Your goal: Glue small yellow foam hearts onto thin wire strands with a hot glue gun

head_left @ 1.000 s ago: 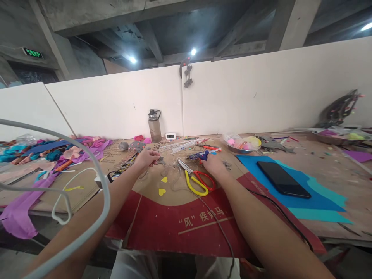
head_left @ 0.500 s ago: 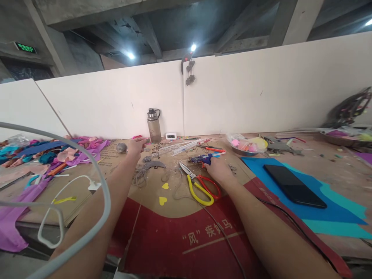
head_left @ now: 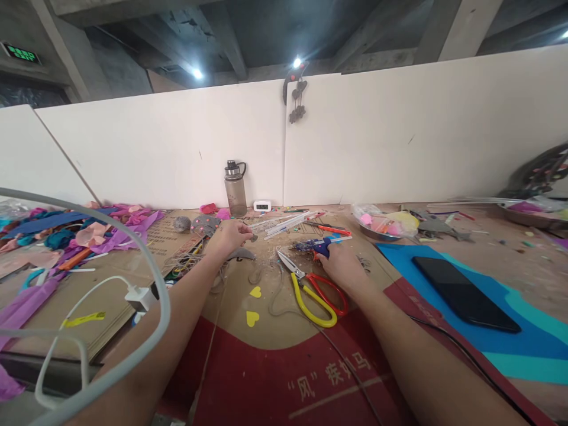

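Note:
My left hand (head_left: 228, 238) is closed in a pinch on a small grey felt piece (head_left: 254, 238), just above the cardboard. My right hand (head_left: 341, 264) is wrapped round a blue glue gun (head_left: 323, 245), its nozzle toward the left and a white glue stick at its back. Below the gun lie scissors (head_left: 314, 300) with one yellow and one red handle, blades pointing up and left. A grey felt crescent (head_left: 242, 253) lies beside my left hand, partly hidden by it. Two yellow hearts (head_left: 252, 319) rest nearer to me. Grey cord lies in loops on the cardboard.
A bottle (head_left: 235, 192) and a small white clock (head_left: 262, 206) stand by the white partition. Glue sticks (head_left: 288, 225) lie behind the gun. A phone (head_left: 464, 293) rests on blue felt at right. Colourful scraps (head_left: 93, 231) cover the left. A white cable (head_left: 162, 284) arches in front.
My left hand has moved right and toward me from near the bottle, with a small grey felt piece now visible in its fingers. My right hand keeps holding the glue gun.

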The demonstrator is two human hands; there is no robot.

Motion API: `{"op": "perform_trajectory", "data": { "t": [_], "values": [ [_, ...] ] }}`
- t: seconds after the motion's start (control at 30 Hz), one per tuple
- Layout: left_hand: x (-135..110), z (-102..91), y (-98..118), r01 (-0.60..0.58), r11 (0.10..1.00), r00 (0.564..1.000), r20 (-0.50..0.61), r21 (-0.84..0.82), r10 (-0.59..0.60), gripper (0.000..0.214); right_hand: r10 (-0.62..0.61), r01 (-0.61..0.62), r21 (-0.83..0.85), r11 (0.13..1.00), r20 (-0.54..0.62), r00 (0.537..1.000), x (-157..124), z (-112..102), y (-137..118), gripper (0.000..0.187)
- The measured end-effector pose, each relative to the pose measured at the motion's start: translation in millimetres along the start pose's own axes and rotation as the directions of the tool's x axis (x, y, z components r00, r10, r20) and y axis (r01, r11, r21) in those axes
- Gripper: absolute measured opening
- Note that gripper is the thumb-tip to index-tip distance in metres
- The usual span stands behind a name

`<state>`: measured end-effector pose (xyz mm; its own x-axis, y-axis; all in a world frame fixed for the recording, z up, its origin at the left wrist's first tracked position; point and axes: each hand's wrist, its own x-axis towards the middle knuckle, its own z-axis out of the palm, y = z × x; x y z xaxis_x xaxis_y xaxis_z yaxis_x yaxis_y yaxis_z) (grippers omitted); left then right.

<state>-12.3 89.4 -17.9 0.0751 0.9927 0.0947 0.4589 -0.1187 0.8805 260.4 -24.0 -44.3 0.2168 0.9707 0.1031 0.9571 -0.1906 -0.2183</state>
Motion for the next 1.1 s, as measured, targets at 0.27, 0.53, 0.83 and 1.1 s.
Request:
{"op": "perform_trajectory", "data": {
  "t": [0.27, 0.53, 0.83, 1.1],
  "values": [
    [-1, 10.3, -13, -0.067, 0.984, 0.995, -0.065, 0.164, 0.078, 0.007, -0.006, 0.006, -0.052, 0.999, 0.003, 1.0, -5, -6, -4, 0.035],
    [-6, -7.3, -13, -0.093, 0.968, 0.978, -0.163, 0.232, 0.133, 0.007, -0.067, 0.062, -0.033, 0.998, -0.192, 0.979, -12, -13, -9, 0.03],
    [-29, 1.8, 25, -0.297, 0.948, 0.933, -0.176, 0.118, 0.314, 0.012, -0.392, 0.501, 0.346, 0.794, -0.339, 0.855, -42, -16, -38, 0.021],
    [-59, 8.5, 69, -0.33, 0.942, 0.944, 0.035, 0.07, 0.328, 0.02, -0.482, 0.595, 0.462, 0.658, -0.349, 0.804, -48, -17, -50, 0.021]
  ]
}}
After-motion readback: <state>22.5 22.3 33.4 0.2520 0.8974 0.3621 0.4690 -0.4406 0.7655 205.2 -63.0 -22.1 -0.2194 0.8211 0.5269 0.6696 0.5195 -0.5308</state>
